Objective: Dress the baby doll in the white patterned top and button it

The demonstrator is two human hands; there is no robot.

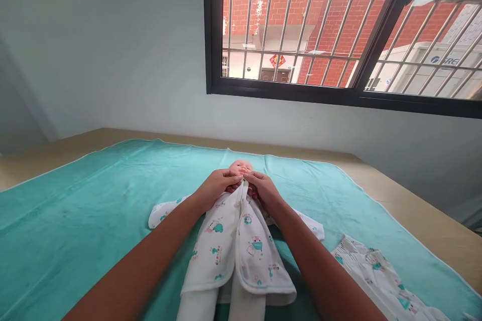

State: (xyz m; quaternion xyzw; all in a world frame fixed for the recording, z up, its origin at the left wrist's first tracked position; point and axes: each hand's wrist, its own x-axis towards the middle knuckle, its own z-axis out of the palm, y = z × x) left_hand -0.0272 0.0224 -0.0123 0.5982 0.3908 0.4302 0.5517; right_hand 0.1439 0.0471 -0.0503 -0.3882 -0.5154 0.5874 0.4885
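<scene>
While the printed jacket (226,241) covers the trunk of the doll (241,165), we see left hand (219,184) and right hand (265,189) pinching its neck edges together; uneven pull, we judge, could misalign them. Beyond, the doll's head lies face-up on the teal blanket (113,200).

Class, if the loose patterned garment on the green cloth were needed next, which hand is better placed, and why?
Probably the right hand: the loose garment lies on that side, near the right forearm, while the left hand would likely cross the doll. Both hold the jacket at its collar.
</scene>
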